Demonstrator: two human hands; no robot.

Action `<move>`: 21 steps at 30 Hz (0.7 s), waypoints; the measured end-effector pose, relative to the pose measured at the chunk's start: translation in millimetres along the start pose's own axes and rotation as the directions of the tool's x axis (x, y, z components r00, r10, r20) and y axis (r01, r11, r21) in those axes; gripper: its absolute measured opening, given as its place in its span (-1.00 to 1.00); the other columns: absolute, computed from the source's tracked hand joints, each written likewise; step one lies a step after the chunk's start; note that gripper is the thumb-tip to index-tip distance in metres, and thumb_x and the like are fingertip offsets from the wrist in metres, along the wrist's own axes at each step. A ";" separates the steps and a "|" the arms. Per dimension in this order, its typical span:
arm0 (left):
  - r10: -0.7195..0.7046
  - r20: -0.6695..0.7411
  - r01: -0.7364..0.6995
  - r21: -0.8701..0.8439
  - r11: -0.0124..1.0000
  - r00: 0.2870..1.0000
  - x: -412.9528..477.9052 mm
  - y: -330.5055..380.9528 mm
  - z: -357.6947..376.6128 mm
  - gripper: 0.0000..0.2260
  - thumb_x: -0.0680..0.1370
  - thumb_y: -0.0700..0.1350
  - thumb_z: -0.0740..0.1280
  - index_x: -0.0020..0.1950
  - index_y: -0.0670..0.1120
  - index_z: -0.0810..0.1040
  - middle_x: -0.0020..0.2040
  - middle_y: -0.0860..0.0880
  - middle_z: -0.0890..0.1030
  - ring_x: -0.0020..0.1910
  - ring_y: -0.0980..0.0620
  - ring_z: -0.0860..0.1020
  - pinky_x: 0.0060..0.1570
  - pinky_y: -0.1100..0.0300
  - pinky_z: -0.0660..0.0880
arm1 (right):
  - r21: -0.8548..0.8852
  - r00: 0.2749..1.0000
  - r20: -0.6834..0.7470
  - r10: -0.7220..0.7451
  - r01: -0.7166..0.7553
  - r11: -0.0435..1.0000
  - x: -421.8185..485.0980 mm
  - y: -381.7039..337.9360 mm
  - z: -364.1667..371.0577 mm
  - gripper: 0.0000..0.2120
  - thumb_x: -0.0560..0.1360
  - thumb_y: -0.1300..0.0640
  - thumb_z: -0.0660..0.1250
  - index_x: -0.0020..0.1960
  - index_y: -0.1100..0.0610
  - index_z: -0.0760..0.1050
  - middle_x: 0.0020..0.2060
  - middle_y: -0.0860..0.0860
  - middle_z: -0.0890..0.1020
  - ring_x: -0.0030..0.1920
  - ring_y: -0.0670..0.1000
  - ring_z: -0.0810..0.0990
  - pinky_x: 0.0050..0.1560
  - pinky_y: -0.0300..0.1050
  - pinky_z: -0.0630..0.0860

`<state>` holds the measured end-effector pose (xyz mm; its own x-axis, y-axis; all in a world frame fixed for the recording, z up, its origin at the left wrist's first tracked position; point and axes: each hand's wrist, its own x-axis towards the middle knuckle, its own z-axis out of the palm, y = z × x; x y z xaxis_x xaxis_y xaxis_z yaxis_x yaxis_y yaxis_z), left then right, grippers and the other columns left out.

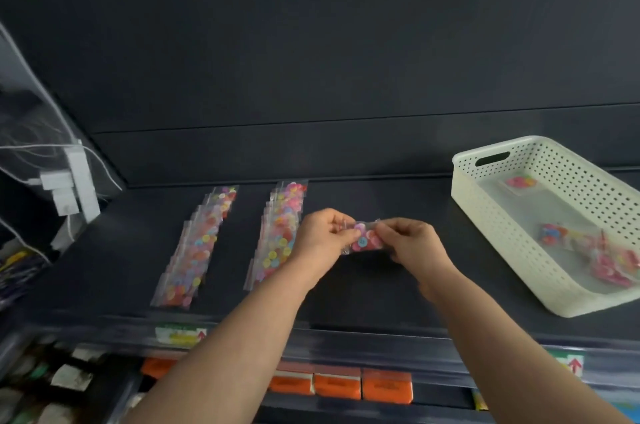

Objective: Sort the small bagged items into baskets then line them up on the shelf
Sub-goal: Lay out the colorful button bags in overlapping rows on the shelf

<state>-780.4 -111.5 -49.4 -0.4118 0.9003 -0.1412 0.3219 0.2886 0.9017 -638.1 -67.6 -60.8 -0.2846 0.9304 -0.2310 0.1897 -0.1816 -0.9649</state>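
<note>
Though dim, dark shelf (pixel 381 295), white basket (pixel 502 236); fingers (pixel 350 233) of left hand (pixel 320 238), right hand (pixel 414 245) around bag (pixel 366 242).

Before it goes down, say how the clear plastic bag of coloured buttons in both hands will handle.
Probably floppy: the clear plastic bag of coloured buttons is thin film over loose pieces, left hand and right hand pinching its ends. Likely light: fingertips alone carry it. Glossy film, so perhaps slippery.
</note>
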 end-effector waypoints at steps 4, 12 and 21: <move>0.003 0.040 -0.003 0.016 1.000 0.999 4.9 6.7 2.6 -0.93 0.47 -0.15 0.49 -0.10 -0.05 0.63 -0.13 -0.03 0.69 -0.15 0.08 0.64 -0.12 0.18 0.58 | 0.101 0.994 0.055 0.094 -0.100 0.990 6.9 -1.9 -8.4 -0.88 0.52 0.13 0.33 -0.16 0.03 0.63 -0.19 -0.03 0.67 -0.11 -0.05 0.59 -0.16 -0.18 0.47; -0.017 0.069 0.020 -0.039 0.999 0.997 33.9 9.5 4.2 -0.97 0.51 -0.21 0.44 -0.07 -0.11 0.63 -0.20 0.00 0.67 -0.31 0.20 0.56 -0.39 0.41 0.42 | 0.253 0.989 -0.031 0.148 -0.135 0.958 36.9 -7.0 -1.4 -0.92 0.53 0.16 0.34 -0.12 0.14 0.58 -0.18 0.10 0.67 -0.20 -0.01 0.64 -0.24 -0.22 0.51; 0.012 0.080 -0.020 0.100 0.995 0.997 78.9 9.2 7.7 -0.93 0.53 -0.14 0.42 -0.02 -0.02 0.58 -0.05 -0.01 0.66 -0.07 0.05 0.62 -0.08 0.13 0.58 | 0.143 0.966 -0.224 0.131 -0.101 0.985 69.0 -5.0 15.3 -0.87 0.58 0.08 0.23 -0.02 0.08 0.54 -0.12 0.05 0.66 -0.10 0.01 0.62 -0.07 -0.06 0.58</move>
<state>-803.4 -35.3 -55.5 -0.3383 0.9269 -0.1625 0.4136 0.3016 0.8591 -673.1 -7.3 -73.8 -0.0390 0.9461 -0.3217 0.0813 -0.3178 -0.9447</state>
